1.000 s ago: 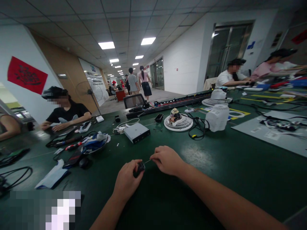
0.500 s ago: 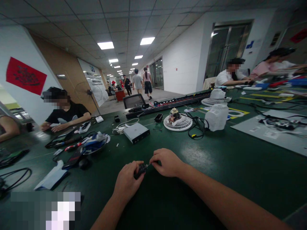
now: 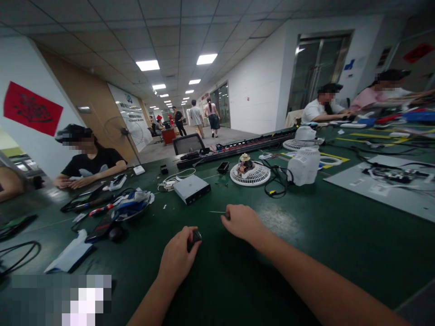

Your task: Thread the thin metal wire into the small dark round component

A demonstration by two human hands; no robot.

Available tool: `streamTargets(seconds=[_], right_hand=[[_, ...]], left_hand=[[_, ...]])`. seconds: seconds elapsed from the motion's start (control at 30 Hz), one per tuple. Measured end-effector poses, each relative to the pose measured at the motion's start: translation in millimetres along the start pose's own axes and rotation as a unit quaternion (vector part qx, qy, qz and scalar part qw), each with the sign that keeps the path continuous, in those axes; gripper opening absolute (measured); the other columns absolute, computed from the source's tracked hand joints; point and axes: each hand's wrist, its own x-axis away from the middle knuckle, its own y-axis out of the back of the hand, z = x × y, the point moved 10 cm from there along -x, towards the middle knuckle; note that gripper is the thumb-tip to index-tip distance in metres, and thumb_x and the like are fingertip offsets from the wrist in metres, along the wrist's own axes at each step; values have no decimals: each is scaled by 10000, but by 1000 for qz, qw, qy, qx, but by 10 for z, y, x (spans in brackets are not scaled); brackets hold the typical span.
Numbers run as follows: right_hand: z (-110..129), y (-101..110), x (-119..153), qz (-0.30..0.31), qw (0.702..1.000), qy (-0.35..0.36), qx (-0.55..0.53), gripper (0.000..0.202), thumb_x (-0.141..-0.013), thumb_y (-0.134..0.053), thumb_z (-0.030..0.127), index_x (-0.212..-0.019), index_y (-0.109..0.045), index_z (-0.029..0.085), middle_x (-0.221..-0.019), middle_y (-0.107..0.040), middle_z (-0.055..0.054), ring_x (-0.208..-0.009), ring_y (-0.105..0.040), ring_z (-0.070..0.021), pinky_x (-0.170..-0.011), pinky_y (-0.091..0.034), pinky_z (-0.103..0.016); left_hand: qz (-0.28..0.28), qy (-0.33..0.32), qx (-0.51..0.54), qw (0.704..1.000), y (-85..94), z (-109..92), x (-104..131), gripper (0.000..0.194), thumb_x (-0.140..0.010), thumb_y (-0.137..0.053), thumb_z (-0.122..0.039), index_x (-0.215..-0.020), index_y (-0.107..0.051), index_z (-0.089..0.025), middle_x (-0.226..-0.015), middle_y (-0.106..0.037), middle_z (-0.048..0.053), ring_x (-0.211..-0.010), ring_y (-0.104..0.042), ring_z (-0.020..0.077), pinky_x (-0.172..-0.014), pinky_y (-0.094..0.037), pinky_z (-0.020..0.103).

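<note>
Above the near surface (image 3: 217, 280), in the head view, the left hand (image 3: 176, 254) has fingers closed on one small dark piece (image 3: 195, 238), while the right hand (image 3: 245, 222) pinches one thin rod (image 3: 216, 212), apart from it. The step appears to be fine handwork; contact would call for careful aiming. Beyond lie one grey box (image 3: 191, 184) and two white round grilles (image 3: 255, 179).

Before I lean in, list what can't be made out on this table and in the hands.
Head view: the small dark object's full shape, mostly covered by the left hand.
Head view: the gripped end of the thin rod, inside the right hand.
Head view: the grey board's far side, cut off by the right edge.
Head view: whatever lies behind the pixelated patch, lower left.
</note>
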Motion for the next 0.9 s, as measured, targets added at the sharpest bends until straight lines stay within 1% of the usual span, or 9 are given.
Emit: streamTargets(seconds=[0.1, 0.2, 0.33, 0.43, 0.5, 0.53, 0.6, 0.7, 0.9], right_hand=[[-188, 53, -67, 10, 999, -33, 25, 401, -941, -381, 396, -884, -689, 147, -900, -703, -151, -844, -664, -281, -720, -449, -356], [-290, 124, -96, 11, 999, -44, 17, 434, -979, -308, 372, -973, -683, 155, -955, -707, -157, -873, -674, -283, -747, -466, -367], [-526, 206, -113, 25, 995, -87, 30, 395, -969, -351, 381, -1025, -677, 165, -1008, -699, -174, -937, -671, -305, -808, -470, -402], [-888, 297, -146, 23, 989, -145, 33, 379, -946, -394, 374, -1046, -688, 157, -1050, -691, -190, -995, -657, -318, -842, -470, -414], [-1227, 350, -142, 9, 976, -216, 37, 400, -939, -399, 386, -1106, -677, 150, -1103, -674, -206, -1031, -646, -327, -850, -474, -422], [-1380, 340, -134, 10, 968, -247, 37, 420, -934, -407, 402, -1122, -674, 138, -1127, -664, -217, -1049, -639, -331, -855, -475, -423], [-1607, 227, -118, 37, 956, -289, 22, 462, -907, -457, 447, -1134, -671, 105, -1144, -650, -246, -1067, -633, -337, -856, -480, -408], [-1671, 99, -169, 32, 961, -274, 25, 445, -887, -502, 415, -1111, -670, 70, -1123, -649, -270, -1054, -637, -357, -842, -483, -418], [-1411, -54, -285, 26, 979, -202, 11, 265, -885, -508, 244, -1045, -659, 97, -1100, -664, -225, -1047, -637, -308, -846, -459, -361]], left_hand=[[6, 24, 11, 1000, -3, 68, -3, 145, -878, -516, -309, -797, -423, -233, -1187, -649, 62, -960, -641, 228, -779, -506, 366], [6, 34, 21, 999, -1, 84, -9, 136, -897, -477, -326, -811, -426, -233, -1179, -645, 68, -971, -638, 231, -782, -510, 365], [8, 36, 23, 999, -4, 54, -16, 120, -891, -476, -326, -823, -440, -233, -1173, -645, 67, -974, -639, 232, -793, -509, 364], [10, 35, 23, 999, 0, 30, -18, 113, -887, -476, -321, -823, -449, -232, -1177, -644, 66, -968, -642, 230, -790, -509, 362], [5, 33, 20, 999, 11, 21, -17, 107, -885, -473, -317, -823, -449, -233, -1163, -649, 62, -952, -645, 227, -781, -509, 361], [5, 34, 18, 999, 10, 22, -15, 105, -885, -472, -317, -825, -451, -234, -1156, -650, 60, -944, -647, 227, -774, -510, 360], [10, 35, 17, 999, -1, 32, -11, 103, -887, -469, -322, -834, -457, -234, -1146, -650, 61, -942, -648, 229, -766, -514, 359], [16, 35, 22, 999, -16, 41, -8, 101, -892, -463, -322, -841, -461, -235, -1154, -644, 59, -972, -643, 227, -783, -520, 356], [23, 40, 22, 999, -32, 60, -12, 84, -887, -477, -309, -856, -469, -231, -1199, -633, 52, -1034, -629, 215, -838, -525, 357]])
